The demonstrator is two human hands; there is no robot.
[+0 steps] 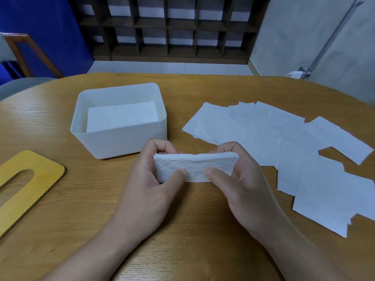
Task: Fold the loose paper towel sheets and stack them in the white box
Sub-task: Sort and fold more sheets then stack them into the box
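Observation:
A folded paper towel sheet (195,166) is held just above the wooden table, in front of the white box. My left hand (150,185) pinches its left end, thumb on the near face and fingers curled behind. My right hand (241,183) pinches the right end the same way. The white box (119,141) stands behind my left hand, with a stack of folded sheets (121,116) inside. Several loose flat sheets (284,147) lie spread over the right side of the table.
A yellow wooden lid with an oval slot (26,183) lies at the left near the table edge. The oval wooden table (182,230) carries everything. A dark shelf unit (172,27) stands against the far wall beyond the table.

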